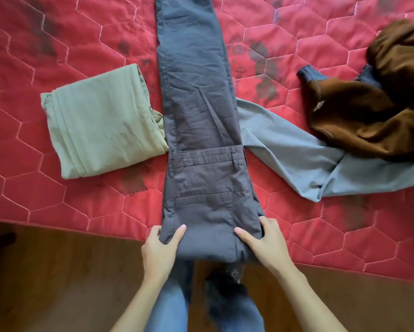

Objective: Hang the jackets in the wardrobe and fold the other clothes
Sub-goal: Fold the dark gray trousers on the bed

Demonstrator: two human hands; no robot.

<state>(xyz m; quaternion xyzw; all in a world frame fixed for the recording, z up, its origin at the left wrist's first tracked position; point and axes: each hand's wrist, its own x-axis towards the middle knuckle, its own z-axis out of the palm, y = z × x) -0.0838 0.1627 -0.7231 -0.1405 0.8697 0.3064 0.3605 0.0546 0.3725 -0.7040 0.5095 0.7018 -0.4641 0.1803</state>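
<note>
Fingers [154, 233] of the left hand [161, 248] curl round the left side of the dark grey trousers [196, 104], with the thumb laid on top of the cloth. The right hand [265, 243] mirrors it, its fingers [269, 226] wrapped over the right side and its thumb flat on the fabric. Both hands pinch the rounded fold at the near end.

These trousers are a creased cotton weave, doubled leg on leg into a long narrow strip. The long axis runs straight away from the person, from the near edge of the bed out of the top of the view. The waist end is turned back over the legs, so the waistband [206, 155] with its belt loops lies crosswise and a welt pocket [203, 195] faces up.

They lie on a red bedspread [57, 200] quilted in hexagons and marked with dark blotches. To the left, touching their edge, sits a squared bundle of folded olive-green trousers [100, 125]. To the right, smooth pale blue-grey trousers [297, 159] run out from beneath them. A crumpled brown jacket [368, 111] with a dark ribbed cuff lies over the far end of that pale pair. A wooden floor [57, 271] and the person's blue jeans [167, 307] fill the foreground.
</note>
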